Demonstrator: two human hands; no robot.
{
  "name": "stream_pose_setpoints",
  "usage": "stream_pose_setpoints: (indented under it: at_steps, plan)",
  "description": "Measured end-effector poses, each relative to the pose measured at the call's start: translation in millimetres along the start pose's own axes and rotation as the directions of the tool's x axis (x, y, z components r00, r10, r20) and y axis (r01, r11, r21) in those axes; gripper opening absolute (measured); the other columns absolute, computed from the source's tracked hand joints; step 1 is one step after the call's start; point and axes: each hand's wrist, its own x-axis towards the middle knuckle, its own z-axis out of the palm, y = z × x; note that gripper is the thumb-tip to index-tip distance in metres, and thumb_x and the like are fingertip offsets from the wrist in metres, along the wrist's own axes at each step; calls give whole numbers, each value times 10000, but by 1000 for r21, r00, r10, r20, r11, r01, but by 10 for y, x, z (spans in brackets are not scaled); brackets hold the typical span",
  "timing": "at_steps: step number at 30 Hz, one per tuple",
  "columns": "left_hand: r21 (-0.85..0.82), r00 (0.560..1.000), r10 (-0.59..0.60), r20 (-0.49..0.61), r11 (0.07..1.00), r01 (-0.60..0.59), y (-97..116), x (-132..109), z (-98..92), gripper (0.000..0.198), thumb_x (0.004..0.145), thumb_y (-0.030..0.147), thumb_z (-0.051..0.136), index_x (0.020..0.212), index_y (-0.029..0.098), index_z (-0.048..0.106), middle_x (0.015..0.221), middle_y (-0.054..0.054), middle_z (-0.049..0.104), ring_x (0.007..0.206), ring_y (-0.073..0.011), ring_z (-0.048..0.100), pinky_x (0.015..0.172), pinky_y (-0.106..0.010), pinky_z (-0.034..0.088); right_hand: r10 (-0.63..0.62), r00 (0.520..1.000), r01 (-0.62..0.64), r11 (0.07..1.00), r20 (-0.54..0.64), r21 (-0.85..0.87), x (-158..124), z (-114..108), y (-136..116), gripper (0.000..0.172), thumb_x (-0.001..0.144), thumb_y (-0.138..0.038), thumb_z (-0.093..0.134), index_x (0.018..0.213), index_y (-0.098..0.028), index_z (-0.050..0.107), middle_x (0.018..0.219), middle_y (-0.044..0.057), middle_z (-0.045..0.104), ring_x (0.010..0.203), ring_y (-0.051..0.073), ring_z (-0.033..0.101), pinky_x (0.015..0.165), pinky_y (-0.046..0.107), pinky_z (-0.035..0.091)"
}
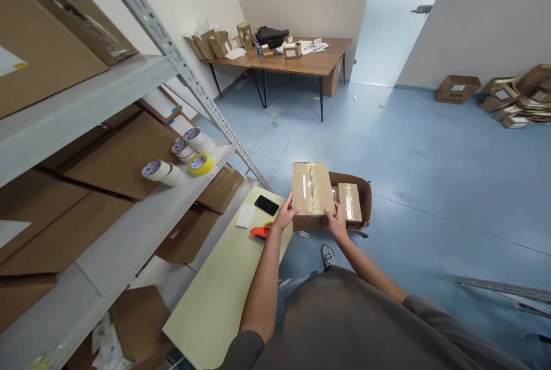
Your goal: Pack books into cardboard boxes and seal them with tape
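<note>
One taped box is held just off the tabletop's far right corner, the fingers of both hands clamped on it: the left hand at its near left corner, the right hand at its near right. One open carton stands on the floor behind it, with one smaller box visible inside; whether held box and carton touch, I cannot tell. Near the tabletop's far edge lie one phone, one white card and one orange tape dispenser.
</note>
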Motion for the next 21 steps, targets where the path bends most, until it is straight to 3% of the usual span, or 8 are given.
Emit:
stream_pose_setpoints:
  at_steps: [6, 8, 10, 12, 15, 21]
  plan:
    - [-112, 998, -34, -52, 993, 28, -208, 599, 682, 1124, 781, 359, 877, 1721, 218, 276, 1735, -154, 356, 1569, -329, 412, 1286, -475, 359, 2, 1000, -3, 999, 28, 36, 1094, -575, 113, 655, 842, -504, 637, 1426, -210, 610, 1392, 150, 689, 1242, 347, 649, 1044, 483, 542]
    - [-144, 994, -102, -43, 985, 94, -274, 704, 857, 1177, 750, 329, 910, 1722, 203, 259, 1735, -196, 336, 1564, -352, 416, 1271, -500, 376, -29, 998, 27, 999, 58, 32, 1517, -750, 81, 617, 829, -465, 638, 1394, -218, 638, 1430, 135, 675, 1299, 333, 617, 1100, 473, 505]
    - [-141, 980, -188, -61, 974, 178, -304, 776, 949, 1148, 751, 309, 920, 1707, 187, 296, 1707, -241, 369, 1531, -373, 464, 1250, -521, 398, 30, 996, -27, 999, 86, -34, 1897, -882, 47, 657, 826, -421, 642, 1442, -195, 600, 1483, 151, 643, 1343, 315, 595, 1119, 444, 488]
    - [-111, 965, -222, -139, 972, 207, -291, 818, 932, 1047, 777, 301, 911, 1671, 182, 379, 1663, -262, 435, 1482, -374, 526, 1232, -528, 417, 94, 995, -92, 992, 27, -91, 2184, -966, 13, 730, 850, -409, 632, 1525, -160, 512, 1577, 190, 556, 1427, 325, 531, 1160, 454, 448]
    - [-49, 947, -172, -272, 985, 165, -222, 824, 729, 838, 822, 295, 882, 1575, 192, 527, 1571, -243, 561, 1388, -340, 619, 1205, -516, 448, 85, 996, -89, 987, -38, -134, 2404, -1001, -65, 727, 899, -432, 606, 1567, -187, 457, 1666, 177, 455, 1516, 334, 428, 1220, 483, 375]
    - [-12, 888, -87, -452, 996, 92, -122, 649, 225, 578, 879, 275, 811, 1425, 173, 652, 1413, -202, 689, 1290, -269, 679, 1161, -457, 488, -72, 996, 77, 992, 54, -101, 2366, -703, -405, 672, 943, -443, 557, 1569, -216, 466, 1585, 158, 559, 1431, 279, 527, 1159, 445, 455]
